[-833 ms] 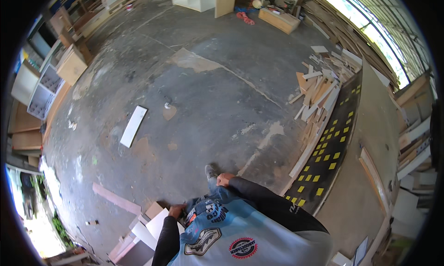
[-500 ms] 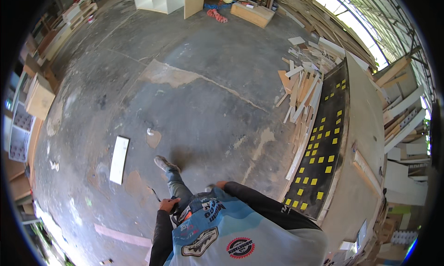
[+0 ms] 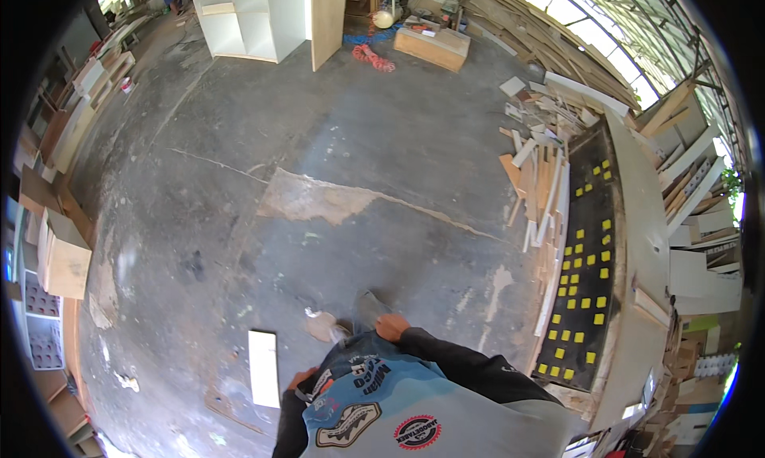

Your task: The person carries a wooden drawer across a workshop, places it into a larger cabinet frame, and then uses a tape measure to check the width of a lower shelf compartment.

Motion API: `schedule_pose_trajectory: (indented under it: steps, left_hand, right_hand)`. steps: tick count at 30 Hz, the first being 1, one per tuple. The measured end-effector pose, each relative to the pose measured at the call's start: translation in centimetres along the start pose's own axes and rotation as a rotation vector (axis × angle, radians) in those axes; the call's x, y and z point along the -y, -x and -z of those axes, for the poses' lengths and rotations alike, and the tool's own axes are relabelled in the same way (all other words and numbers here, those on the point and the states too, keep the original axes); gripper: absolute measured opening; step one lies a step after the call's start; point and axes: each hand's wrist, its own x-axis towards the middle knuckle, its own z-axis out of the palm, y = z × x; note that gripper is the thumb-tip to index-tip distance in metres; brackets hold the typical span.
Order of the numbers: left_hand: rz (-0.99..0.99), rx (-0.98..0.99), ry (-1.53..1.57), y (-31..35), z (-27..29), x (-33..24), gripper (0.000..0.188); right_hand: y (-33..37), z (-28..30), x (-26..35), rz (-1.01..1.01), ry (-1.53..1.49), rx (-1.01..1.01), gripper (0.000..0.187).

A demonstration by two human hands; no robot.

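Note:
My right hand [image 3: 392, 327] is in front of my body, just over my shoe [image 3: 370, 305], at the end of a dark sleeve. Its back faces up and its fingers are too blurred to tell apart. At my waist on the left, only part of my left hand [image 3: 301, 377] shows, beside the blue shirt [image 3: 374, 394]; its fingers are mostly hidden. I see no object in either hand. On the floor to the left of my left hand lies a white board [image 3: 264, 369]. A pale patch [image 3: 323, 326] marks the concrete ahead of me.
A long, low bench with a black panel [image 3: 575, 330] and yellow squares runs along the right. Wood offcuts [image 3: 532, 179] are piled against it. Ahead stand a white cabinet [image 3: 259, 19], a wooden box [image 3: 430, 50] and a red coiled hose [image 3: 371, 58]. Wooden boxes [image 3: 68, 255] line the left.
I have stepped forward; the white board, bench and floor patches now lie nearer and lower in view. A thin dark item that showed beside my left hand is out of sight.

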Motion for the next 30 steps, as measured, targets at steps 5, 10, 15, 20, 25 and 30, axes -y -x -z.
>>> schedule_pose_trajectory:
  steps: [5, 10, 15, 20, 25, 30]
  left_hand:
    - [-0.023, 0.059, 0.342, -6.2, 8.4, -3.0, 0.033]
    - [-0.141, -0.019, 0.554, -12.5, 19.7, -10.6, 0.030]
    - [0.221, -0.095, 0.649, -15.6, 29.7, -28.3, 0.035]
    - [0.060, -0.339, -0.247, -20.7, 36.1, -45.0, 0.053]
    - [-0.019, -0.293, -0.293, -28.4, 42.9, -53.1, 0.053]
    - [-0.099, -0.316, -0.453, -36.9, 53.6, -67.1, 0.065]
  right_hand:
    - [-10.6, 4.3, 5.4, 0.016, -0.053, 0.027, 0.032]
    - [-28.4, 11.8, 12.6, 0.180, -0.046, 0.047, 0.031]
    - [-40.5, 20.6, 18.0, 0.124, -0.012, 0.180, 0.033]
    - [-51.8, 23.5, 15.0, 0.395, 0.195, 0.273, 0.035]
    - [-62.0, 26.8, 16.7, 0.412, 0.211, 0.313, 0.023]
    - [-73.7, 28.6, 16.9, 0.363, 0.140, 0.257, 0.024]
